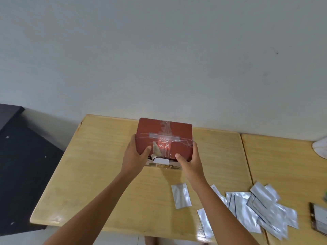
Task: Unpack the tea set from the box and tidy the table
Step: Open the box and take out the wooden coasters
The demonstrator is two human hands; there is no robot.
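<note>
A dark red cardboard box (164,133) with pale Chinese characters and strips of clear tape across its top stands near the far edge of a light wooden table (99,167). My left hand (135,154) grips its left near corner, thumb on the lid. On the right near corner my right hand (190,160) holds the box the same way. The lid looks shut. A white label and torn tape show on the box's near side between my thumbs. Nothing of the contents is visible.
Several silver foil sachets (261,207) lie scattered at the near right, one (181,195) apart by my right forearm. A second wooden table (283,165) adjoins on the right, with a white object (321,147) and a dark packet (318,220) at its edge. Black furniture (23,167) stands left.
</note>
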